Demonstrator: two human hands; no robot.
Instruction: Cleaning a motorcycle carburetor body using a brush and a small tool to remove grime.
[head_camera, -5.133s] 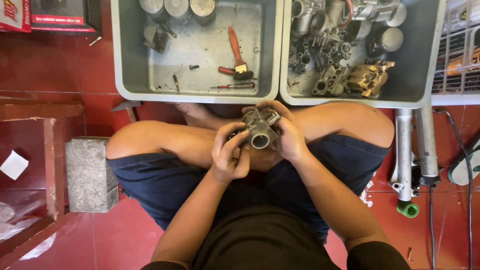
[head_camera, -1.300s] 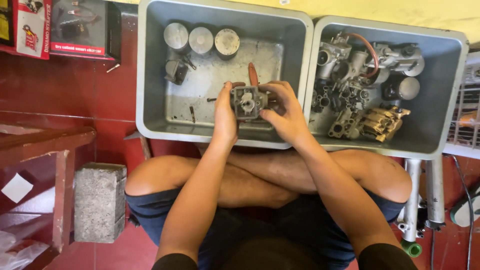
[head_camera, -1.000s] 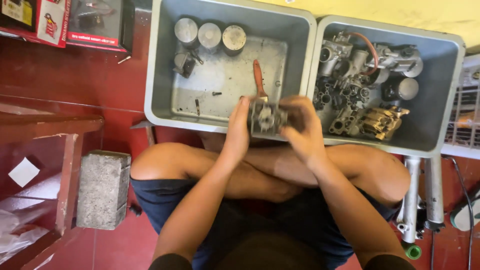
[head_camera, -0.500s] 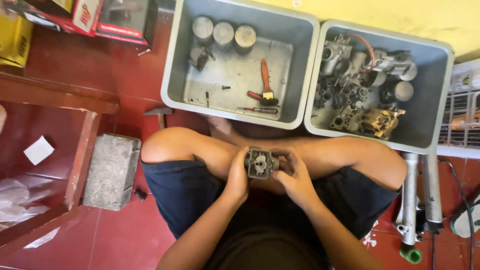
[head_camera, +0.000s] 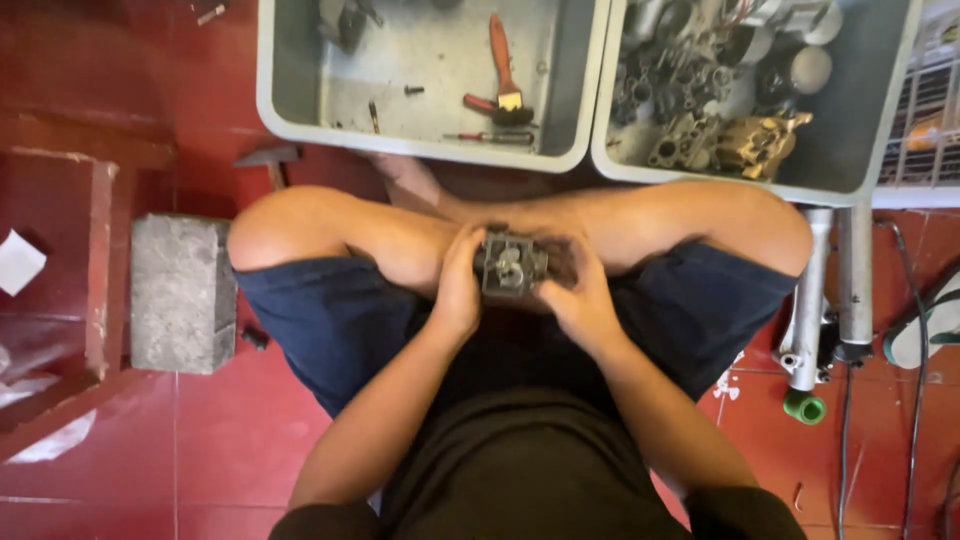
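Gripping small grey metal carburetor body (head_camera: 512, 264) with both hands, over my crossed legs.

My left hand (head_camera: 458, 290) fingers (head_camera: 468, 248) closed on its left side, my right hand (head_camera: 580, 296) fingers closed on its right side, part held between both, just above my shins. I sit cross-legged on red tiled floor (head_camera: 200, 440), dark blue shorts (head_camera: 320, 320). Ahead, touching my knees' far side, two grey plastic bins side by side: left bin (head_camera: 285, 100) has red-handled pliers (head_camera: 502, 70), small screwdriver (head_camera: 485, 136), loose screws; right bin (head_camera: 860, 150) piled with metal engine parts (head_camera: 700, 110), one brass-coloured. Grey concrete block (head_camera: 182, 292) near my left knee. Two metal fork tubes (head_camera: 825, 300) on floor by my right knee, green cap (head_camera: 804, 406) at one end.
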